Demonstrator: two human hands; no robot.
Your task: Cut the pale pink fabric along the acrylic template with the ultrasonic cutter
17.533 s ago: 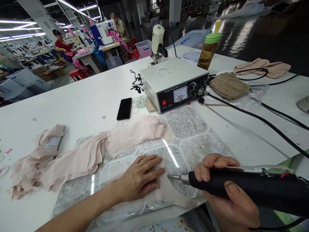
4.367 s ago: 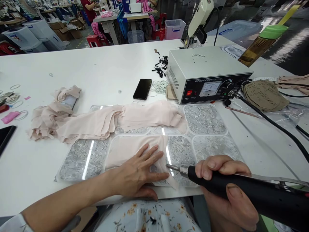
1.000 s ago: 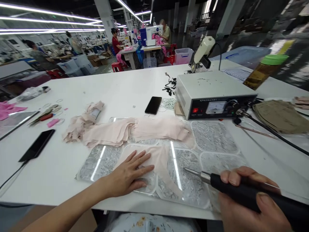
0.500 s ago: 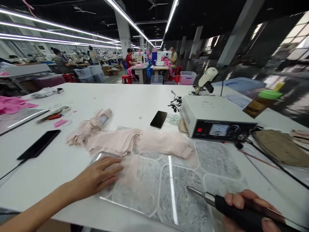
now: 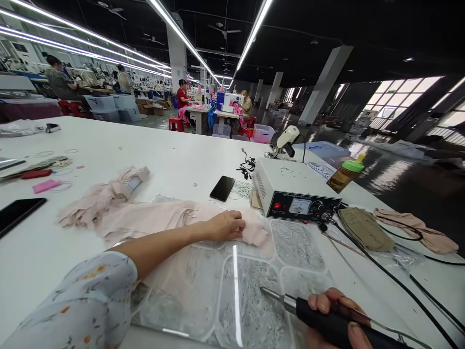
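My left hand (image 5: pixel 225 226) is on the right part of a row of pale pink fabric pieces (image 5: pixel 156 215). Its fingers are curled and pinched at the cloth; the fingertips are partly hidden. A single thin pink piece (image 5: pixel 178 276) lies flat nearer me, on a clear-topped grey marbled board (image 5: pixel 254 291). In my right hand (image 5: pixel 336 310) is a corded handheld tool (image 5: pixel 319 317) with a black grip and a narrow metal tip. The tip points left, over or against the board; I cannot tell whether it touches.
A white control box (image 5: pixel 298 189) with a meter stands at the right, cables running from it. Beside it lie a phone (image 5: pixel 222 188), coiled cord (image 5: pixel 243 190) and brown cloth (image 5: pixel 365 229). Another phone (image 5: pixel 22 213) rests at the left. A lidded bottle (image 5: pixel 345 175) is behind the box.
My left hand has moved right and away from me, from the single piece to the pink row, and its fingers have curled. The view has turned right. The right hand still grips the tool.
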